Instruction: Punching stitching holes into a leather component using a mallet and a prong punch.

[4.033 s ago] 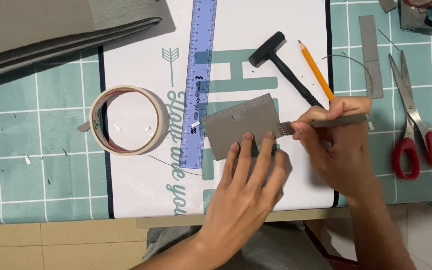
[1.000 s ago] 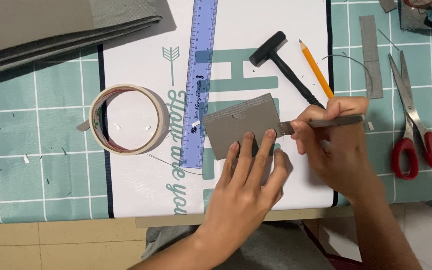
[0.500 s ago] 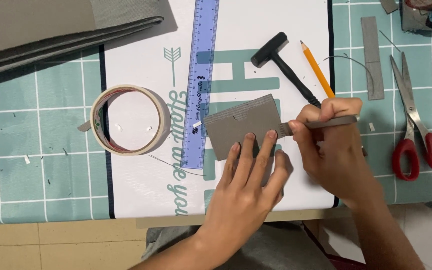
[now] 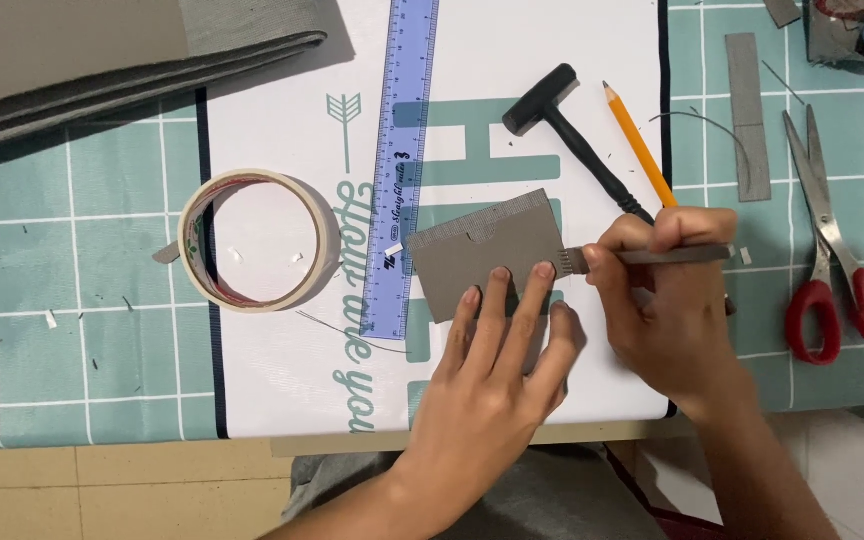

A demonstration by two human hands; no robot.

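A grey rectangular piece (image 4: pixel 482 255) lies tilted on the white mat (image 4: pixel 572 60) near the centre of the frame. The left hand (image 4: pixel 497 365) presses it flat, fingers spread, likely to stop it sliding. The right hand (image 4: pixel 667 300) is closed around a slim metal pronged tool (image 4: pixel 642 256), tip touching the piece's right edge. A black hammer (image 4: pixel 577 140), pencil (image 4: pixel 637 140) and blue ruler (image 4: pixel 402 160) lie above; tape roll (image 4: pixel 257 240) left, scissors (image 4: pixel 837 240) right.
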